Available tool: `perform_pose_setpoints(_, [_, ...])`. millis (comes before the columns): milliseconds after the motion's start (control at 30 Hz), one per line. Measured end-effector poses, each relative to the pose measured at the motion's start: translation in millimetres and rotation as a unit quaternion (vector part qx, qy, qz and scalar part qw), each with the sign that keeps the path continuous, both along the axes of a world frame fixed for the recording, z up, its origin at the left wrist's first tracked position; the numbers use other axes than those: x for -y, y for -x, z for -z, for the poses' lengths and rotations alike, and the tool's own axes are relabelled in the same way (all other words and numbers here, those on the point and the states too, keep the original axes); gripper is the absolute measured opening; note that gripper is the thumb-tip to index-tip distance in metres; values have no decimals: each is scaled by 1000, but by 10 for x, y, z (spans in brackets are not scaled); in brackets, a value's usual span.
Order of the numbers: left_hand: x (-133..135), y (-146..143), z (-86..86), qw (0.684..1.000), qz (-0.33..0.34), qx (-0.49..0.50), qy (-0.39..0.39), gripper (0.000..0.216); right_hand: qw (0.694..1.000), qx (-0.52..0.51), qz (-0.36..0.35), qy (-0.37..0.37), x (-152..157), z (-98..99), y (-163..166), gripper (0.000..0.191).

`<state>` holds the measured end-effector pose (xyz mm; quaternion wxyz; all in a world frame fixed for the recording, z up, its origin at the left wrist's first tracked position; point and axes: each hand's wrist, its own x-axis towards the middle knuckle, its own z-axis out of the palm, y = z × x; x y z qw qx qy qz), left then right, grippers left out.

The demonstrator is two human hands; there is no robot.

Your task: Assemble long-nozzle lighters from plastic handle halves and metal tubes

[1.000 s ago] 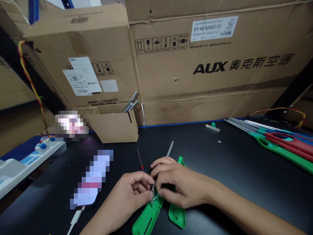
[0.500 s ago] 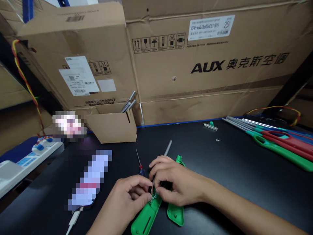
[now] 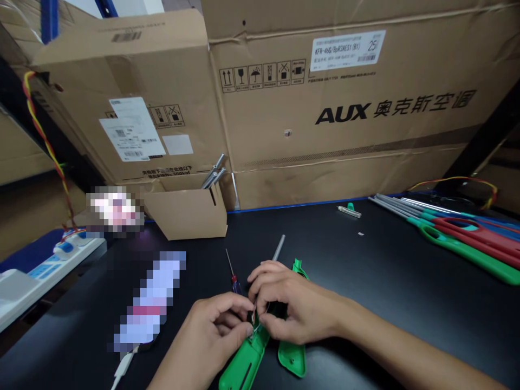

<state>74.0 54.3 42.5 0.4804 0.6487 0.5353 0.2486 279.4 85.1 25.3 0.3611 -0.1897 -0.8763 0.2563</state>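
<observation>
An opened green lighter handle shell [image 3: 241, 364] lies at the front, partly under both hands. My left hand [image 3: 215, 327] is closed in a pinch over its inner part, at thin wires [image 3: 254, 315] that show between the fingertips. From the right, my right hand [image 3: 298, 303] is curled over the same spot, thumb and finger pinched on the wires; their exact hold is partly hidden. A grey metal tube [image 3: 279, 248] sticks out beyond the right fingers. The other green shell half [image 3: 292, 358] lies beneath and beside my right hand. A small screwdriver [image 3: 234, 281] rests just beyond my left fingers.
At the back stands a small cardboard box [image 3: 195, 214] with metal tubes [image 3: 214, 172]. Several long lighters [image 3: 467, 238] lie at the right. A clear small tube [image 3: 349, 212] lies farther back. On the left are a blurred phone-like object [image 3: 152, 298] and a power strip [image 3: 49, 271].
The view has shifted very slightly. Both hands stay at the same spot on the green shell, with only slight finger movement.
</observation>
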Motion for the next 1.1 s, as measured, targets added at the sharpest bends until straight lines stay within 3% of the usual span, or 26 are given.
perform_pose_setpoints(767, [-1, 20, -16, 1000, 4, -1, -12, 11, 1000, 9, -17, 6, -8, -5, -25, 8])
perform_pose_setpoints(1100, [14, -6, 9, 998, 14, -27, -50, 15, 1000, 7, -20, 3, -22, 17, -14, 9])
